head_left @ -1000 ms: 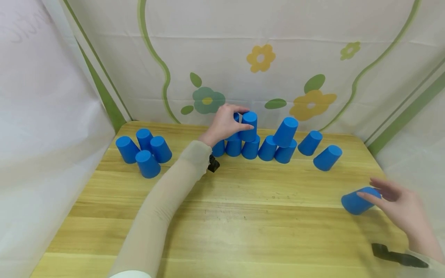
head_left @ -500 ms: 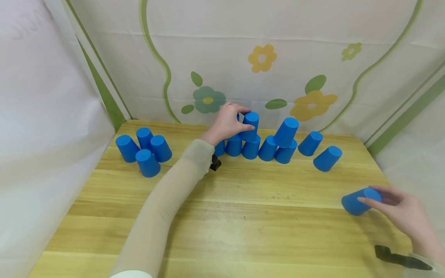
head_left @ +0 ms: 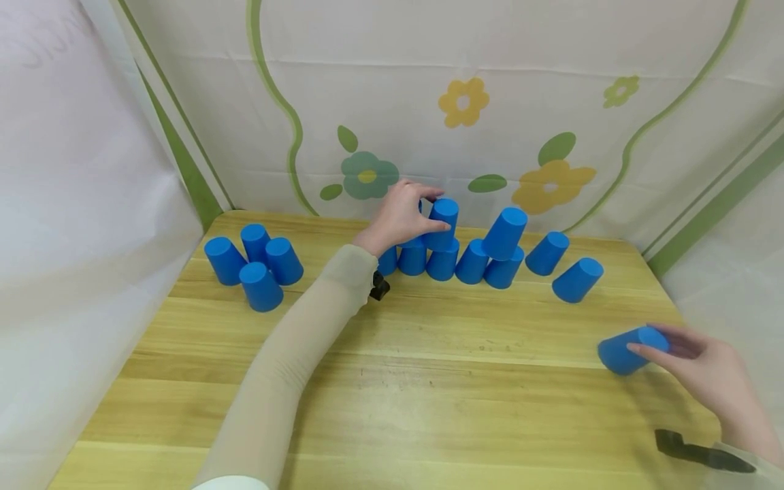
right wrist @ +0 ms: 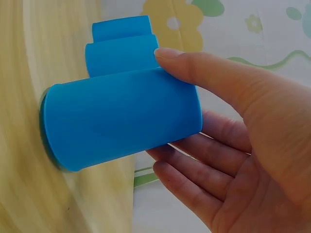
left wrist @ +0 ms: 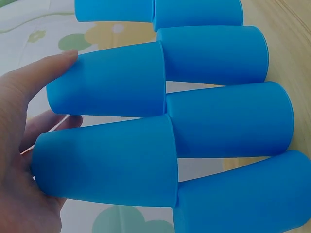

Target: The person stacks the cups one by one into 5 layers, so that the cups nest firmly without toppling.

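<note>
Nudged leftward, right hand (head_left: 710,373) fingers grasp one blue cup (head_left: 617,354), left hand (head_left: 400,218) fingers a stacked cup (head_left: 442,239): likely light, stiff, best pinched near narrow ends.

Long beige left sleeve (head_left: 282,367), lightly creased, white fabric (head_left: 233,483) at its upper end, small black block (head_left: 380,286) at the left wrist (head_left: 365,243), pale right sleeve (head_left: 756,480), longer black piece (head_left: 701,452) at the right wrist (head_left: 748,425)

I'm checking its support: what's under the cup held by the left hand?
Two lower cups, side by side, are under the held cup. The insides of all three are covered.
</note>
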`<action>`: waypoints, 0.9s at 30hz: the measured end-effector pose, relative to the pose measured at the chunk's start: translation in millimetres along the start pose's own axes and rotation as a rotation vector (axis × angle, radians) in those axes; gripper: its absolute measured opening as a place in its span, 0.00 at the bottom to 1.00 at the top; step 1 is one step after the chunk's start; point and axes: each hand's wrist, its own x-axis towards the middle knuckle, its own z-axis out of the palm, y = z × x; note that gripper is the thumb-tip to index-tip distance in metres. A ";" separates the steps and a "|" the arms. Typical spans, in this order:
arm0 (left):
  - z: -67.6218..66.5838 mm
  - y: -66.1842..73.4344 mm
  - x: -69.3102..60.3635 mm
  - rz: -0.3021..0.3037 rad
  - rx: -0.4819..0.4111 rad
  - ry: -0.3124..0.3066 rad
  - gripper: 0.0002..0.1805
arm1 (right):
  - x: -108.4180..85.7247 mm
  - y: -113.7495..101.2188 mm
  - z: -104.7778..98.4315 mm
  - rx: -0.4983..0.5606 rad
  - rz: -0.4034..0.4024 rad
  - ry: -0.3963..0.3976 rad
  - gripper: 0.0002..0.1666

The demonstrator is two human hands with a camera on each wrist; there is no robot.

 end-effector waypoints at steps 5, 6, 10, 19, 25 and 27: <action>-7.4 -0.3 -6.8 0.021 -0.044 0.075 0.37 | 2.6 -11.5 1.0 0.025 -0.039 0.031 0.45; -9.8 -0.6 -8.8 0.029 -0.049 0.096 0.37 | 2.9 -15.6 0.9 0.030 -0.047 0.036 0.44; -20.6 -4.7 -20.6 0.052 -0.066 0.163 0.36 | 3.9 -37.1 0.9 0.040 -0.077 0.047 0.42; -36.8 -29.2 -66.9 0.033 -0.176 0.226 0.36 | 11.7 -84.8 11.1 0.059 -0.198 0.079 0.37; -43.4 -46.6 -101.8 -0.038 -0.155 0.231 0.36 | 16.5 -108.6 24.6 0.071 -0.296 0.070 0.34; -46.1 -52.8 -113.8 -0.057 -0.135 0.240 0.36 | 18.4 -116.7 29.6 0.081 -0.329 0.075 0.32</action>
